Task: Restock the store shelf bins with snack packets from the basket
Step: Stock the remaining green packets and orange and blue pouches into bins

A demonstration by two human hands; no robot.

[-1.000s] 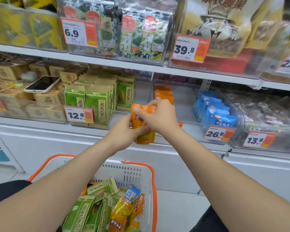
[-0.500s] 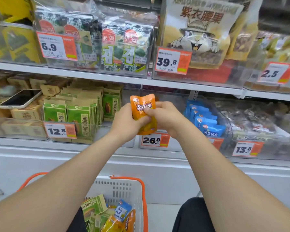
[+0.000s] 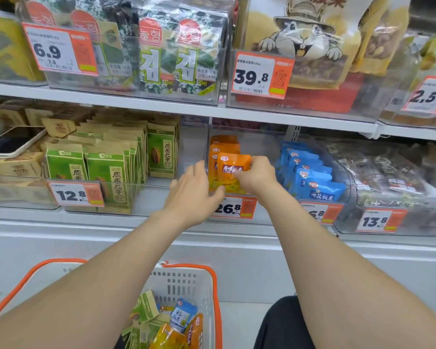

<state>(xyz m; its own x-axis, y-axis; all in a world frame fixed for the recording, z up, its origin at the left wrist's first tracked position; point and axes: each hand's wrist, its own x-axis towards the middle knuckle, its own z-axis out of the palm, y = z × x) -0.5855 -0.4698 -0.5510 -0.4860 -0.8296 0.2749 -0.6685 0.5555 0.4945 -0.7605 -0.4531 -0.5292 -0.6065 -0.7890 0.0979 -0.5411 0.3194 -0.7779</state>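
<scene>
An orange snack packet (image 3: 233, 172) stands upright at the front of a clear shelf bin (image 3: 252, 142), with more orange packets (image 3: 223, 144) lined up behind it. My right hand (image 3: 258, 176) pinches the packet's right edge. My left hand (image 3: 194, 193) is beside the packet's lower left, fingers spread and relaxed, thumb near its bottom corner. Below, the white basket with an orange rim (image 3: 186, 280) holds green, blue and orange packets (image 3: 166, 323).
Green packets (image 3: 106, 172) fill the bin to the left, blue packets (image 3: 310, 177) the bin to the right. A phone (image 3: 9, 142) lies on brown boxes at far left. Price tags line the bin fronts. An upper shelf (image 3: 212, 112) overhangs the bins.
Both hands have carried the orange packet forward and down into the bin. My left hand has let go of it and opened; my right hand still holds it.
</scene>
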